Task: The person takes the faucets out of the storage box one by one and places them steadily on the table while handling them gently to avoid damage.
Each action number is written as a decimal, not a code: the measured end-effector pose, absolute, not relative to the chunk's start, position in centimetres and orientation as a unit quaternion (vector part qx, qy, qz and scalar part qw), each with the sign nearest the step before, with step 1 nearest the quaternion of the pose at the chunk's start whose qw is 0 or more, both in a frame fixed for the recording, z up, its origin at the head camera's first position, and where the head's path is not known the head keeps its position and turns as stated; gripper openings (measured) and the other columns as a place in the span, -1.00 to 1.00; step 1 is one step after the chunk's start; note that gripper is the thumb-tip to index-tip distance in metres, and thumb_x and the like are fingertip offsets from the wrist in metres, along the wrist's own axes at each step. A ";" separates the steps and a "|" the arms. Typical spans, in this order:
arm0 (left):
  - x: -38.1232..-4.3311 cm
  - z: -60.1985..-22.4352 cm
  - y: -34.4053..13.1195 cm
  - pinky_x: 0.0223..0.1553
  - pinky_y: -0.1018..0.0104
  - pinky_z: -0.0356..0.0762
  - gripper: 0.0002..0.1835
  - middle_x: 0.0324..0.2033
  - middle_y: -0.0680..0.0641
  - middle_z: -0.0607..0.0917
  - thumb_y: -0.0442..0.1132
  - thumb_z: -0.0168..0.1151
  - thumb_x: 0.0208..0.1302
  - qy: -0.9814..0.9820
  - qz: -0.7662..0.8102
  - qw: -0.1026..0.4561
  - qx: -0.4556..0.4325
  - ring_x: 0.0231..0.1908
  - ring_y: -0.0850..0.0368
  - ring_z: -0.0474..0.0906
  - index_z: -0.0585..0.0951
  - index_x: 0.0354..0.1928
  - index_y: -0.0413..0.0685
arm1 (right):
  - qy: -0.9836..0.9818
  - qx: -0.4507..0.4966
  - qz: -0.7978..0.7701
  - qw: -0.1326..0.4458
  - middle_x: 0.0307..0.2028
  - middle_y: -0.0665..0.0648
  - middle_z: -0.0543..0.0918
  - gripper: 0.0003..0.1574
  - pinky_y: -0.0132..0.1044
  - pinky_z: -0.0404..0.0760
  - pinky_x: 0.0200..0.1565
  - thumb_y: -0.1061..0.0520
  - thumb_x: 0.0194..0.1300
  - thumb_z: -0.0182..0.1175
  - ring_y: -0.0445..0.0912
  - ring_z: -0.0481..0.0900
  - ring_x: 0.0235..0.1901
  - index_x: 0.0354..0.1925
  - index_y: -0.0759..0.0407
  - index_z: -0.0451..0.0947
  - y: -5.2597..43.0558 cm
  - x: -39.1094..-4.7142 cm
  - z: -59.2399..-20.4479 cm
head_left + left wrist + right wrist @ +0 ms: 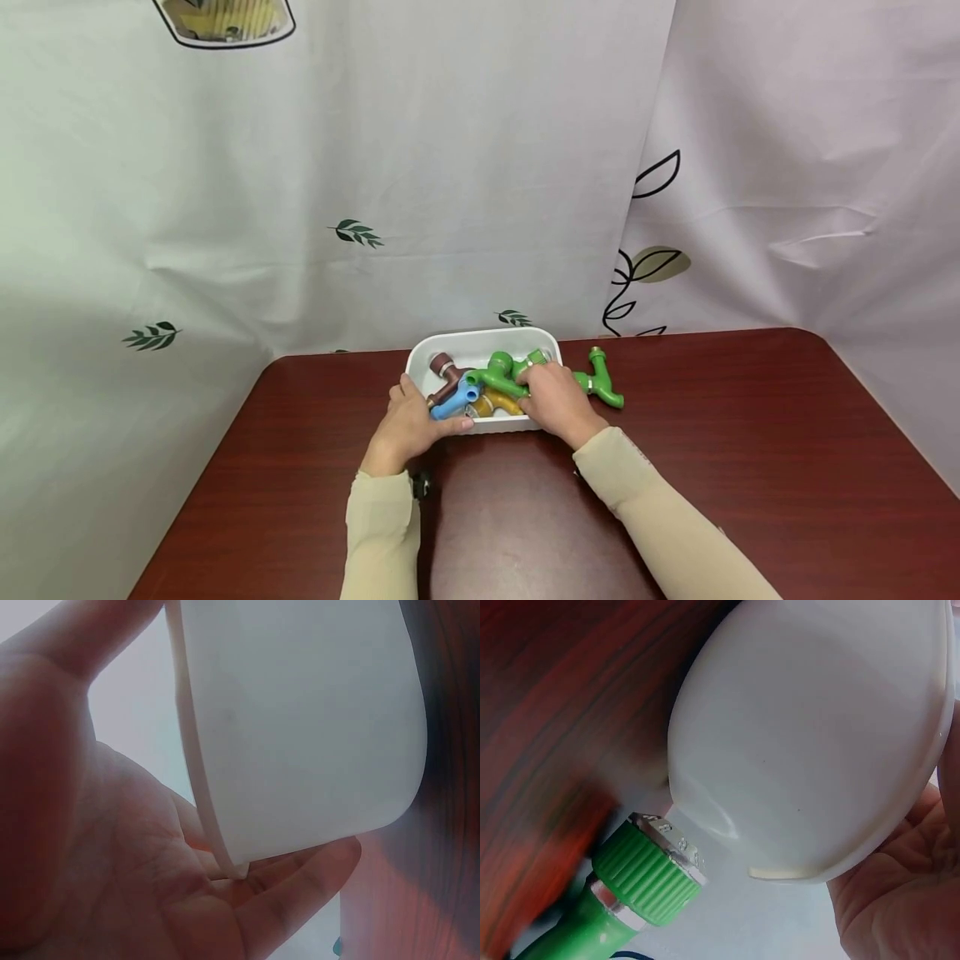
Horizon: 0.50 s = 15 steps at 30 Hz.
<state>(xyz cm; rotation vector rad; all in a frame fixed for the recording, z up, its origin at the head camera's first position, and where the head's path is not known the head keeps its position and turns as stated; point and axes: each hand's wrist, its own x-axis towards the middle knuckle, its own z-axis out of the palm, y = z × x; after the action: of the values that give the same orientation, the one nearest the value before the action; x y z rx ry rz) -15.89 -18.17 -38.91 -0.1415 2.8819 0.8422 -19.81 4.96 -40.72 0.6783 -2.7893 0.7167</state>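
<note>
A white plastic tub (501,424) holds several plastic taps: a brown tap (450,379), a blue tap (453,403), a yellow tap (501,401) and green ones. My left hand (408,423) grips the tub's front left corner, thumb along the front rim and fingers down the left side; the left wrist view has the fingers (285,907) against the outer wall. Over the tub's right end, my right hand (557,398) reaches inside and pinches the spout end of a green tap (495,379). In the right wrist view its fingertips are hidden behind the tub wall (802,750).
Another green tap (602,383) lies on the dark red wooden table (720,450), just right of the tub; its ribbed collar (649,870) shows close up in the right wrist view. A pale curtain (465,183) with leaf prints hangs right behind the table's back edge.
</note>
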 end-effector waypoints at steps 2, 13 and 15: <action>-15.9 -38.9 -18.2 0.16 -0.13 0.43 0.45 0.23 -0.54 0.21 0.23 0.58 -0.05 0.957 0.279 0.068 -0.046 0.12 -0.33 0.39 -0.18 0.47 -0.55 | -0.938 0.232 0.239 0.097 -0.63 -0.05 0.49 -0.81 -0.15 0.47 -0.45 0.33 -0.02 0.41 -0.07 0.39 -0.56 -0.56 0.08 0.62 5.0 -19.8 -40.7; -15.9 -38.9 -18.2 0.18 -0.14 0.42 0.44 0.24 -0.54 0.21 0.23 0.57 -0.05 0.956 0.281 0.068 -0.049 0.13 -0.34 0.38 -0.18 0.47 -0.53 | -0.938 0.245 0.220 0.109 -0.56 0.01 0.58 -0.84 -0.12 0.50 -0.42 0.30 0.02 0.40 -0.07 0.45 -0.54 -0.50 0.08 0.62 5.4 -19.4 -40.3; -15.9 -38.9 -18.2 0.18 -0.14 0.42 0.44 0.24 -0.54 0.21 0.23 0.57 -0.04 0.956 0.282 0.068 -0.048 0.13 -0.34 0.38 -0.18 0.47 -0.54 | -0.937 0.247 0.219 0.113 -0.53 0.01 0.61 -0.87 -0.12 0.52 -0.41 0.30 0.03 0.40 -0.07 0.48 -0.52 -0.45 0.10 0.66 5.4 -19.3 -40.2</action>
<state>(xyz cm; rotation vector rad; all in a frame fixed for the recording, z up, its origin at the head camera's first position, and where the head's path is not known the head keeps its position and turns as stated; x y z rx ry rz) -15.87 -18.22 -38.94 -0.1441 2.8806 0.8487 -19.30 5.40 -40.21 0.7237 -2.7489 0.6430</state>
